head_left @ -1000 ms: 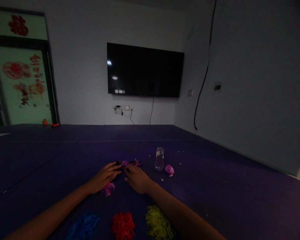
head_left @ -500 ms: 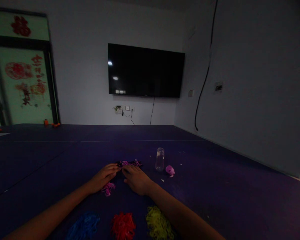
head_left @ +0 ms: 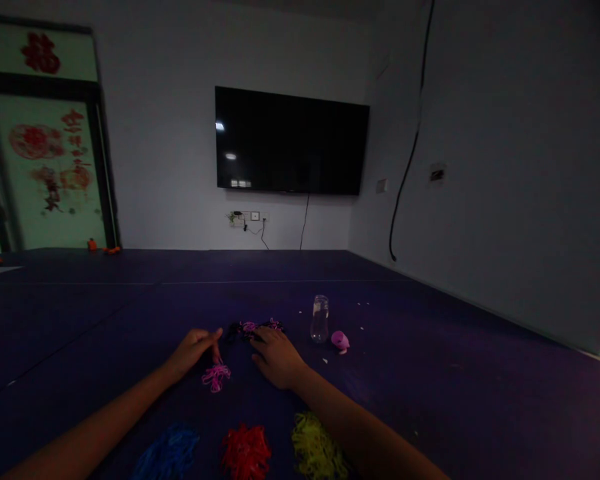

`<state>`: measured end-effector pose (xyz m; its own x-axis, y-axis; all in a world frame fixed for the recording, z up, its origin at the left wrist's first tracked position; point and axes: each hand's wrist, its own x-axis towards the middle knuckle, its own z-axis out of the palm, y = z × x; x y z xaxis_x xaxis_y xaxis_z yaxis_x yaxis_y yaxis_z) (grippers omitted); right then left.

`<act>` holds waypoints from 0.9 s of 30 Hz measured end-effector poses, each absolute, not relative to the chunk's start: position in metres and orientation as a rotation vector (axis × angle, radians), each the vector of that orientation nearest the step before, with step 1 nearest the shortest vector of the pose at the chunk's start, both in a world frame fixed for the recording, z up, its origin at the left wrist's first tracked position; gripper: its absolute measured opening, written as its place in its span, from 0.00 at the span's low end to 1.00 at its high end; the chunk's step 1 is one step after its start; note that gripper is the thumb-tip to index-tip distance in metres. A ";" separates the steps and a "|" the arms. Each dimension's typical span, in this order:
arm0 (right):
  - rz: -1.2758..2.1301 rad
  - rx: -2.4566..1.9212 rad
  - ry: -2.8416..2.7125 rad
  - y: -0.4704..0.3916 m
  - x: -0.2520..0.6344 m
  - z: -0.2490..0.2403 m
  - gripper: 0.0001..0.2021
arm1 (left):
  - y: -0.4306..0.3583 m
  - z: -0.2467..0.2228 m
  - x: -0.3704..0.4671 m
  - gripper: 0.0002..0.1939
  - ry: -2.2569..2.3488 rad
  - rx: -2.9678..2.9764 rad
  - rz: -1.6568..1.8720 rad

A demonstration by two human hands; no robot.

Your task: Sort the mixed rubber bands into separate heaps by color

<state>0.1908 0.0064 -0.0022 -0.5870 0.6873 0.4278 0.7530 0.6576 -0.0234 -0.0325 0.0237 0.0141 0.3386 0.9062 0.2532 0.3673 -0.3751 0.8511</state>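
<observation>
A pile of mixed black and pink rubber bands [head_left: 247, 327] lies on the dark purple surface. My right hand [head_left: 279, 358] rests palm down at its near right side, fingers stretched onto the bands and thumb apart. Left of that pile, my left hand [head_left: 193, 355] has its thumb out and a finger pointing down at a small heap of pink rubber bands [head_left: 216, 379]. That fingertip meets the top of the pink heap; no band is clearly visible in its grip.
Blue [head_left: 167, 453], red [head_left: 247, 453] and yellow-green band heaps [head_left: 319, 448] lie nearest me. Right of my hands stand a clear bottle [head_left: 319, 321] and a pink cap-like piece [head_left: 340, 341]. Small white scraps are scattered around them. A television [head_left: 293, 141] hangs on the far wall.
My left hand has drawn back left and toward me, from the mixed pile to the pink heap. The right hand has stayed nearly in place, with its fingers shifted slightly right.
</observation>
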 end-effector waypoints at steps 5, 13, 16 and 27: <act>-0.208 -1.163 -2.446 0.006 0.192 -0.003 0.18 | 0.026 0.010 -0.034 0.29 1.167 1.875 1.002; -0.214 -1.494 -2.214 0.012 0.192 -0.006 0.19 | 0.027 0.005 -0.030 0.21 1.029 2.659 0.878; -0.176 -1.588 -2.151 0.013 0.193 -0.007 0.19 | 0.029 0.002 -0.031 0.22 0.991 2.773 0.660; -0.082 -1.525 -2.259 0.017 0.192 -0.010 0.21 | 0.035 0.007 -0.026 0.24 0.980 2.667 0.521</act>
<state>0.1925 0.0169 -0.0097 -0.3161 0.8750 0.3667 0.8994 0.3994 -0.1777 -0.0262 0.0350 0.0069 0.7096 0.6613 0.2431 0.5711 -0.7419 0.3512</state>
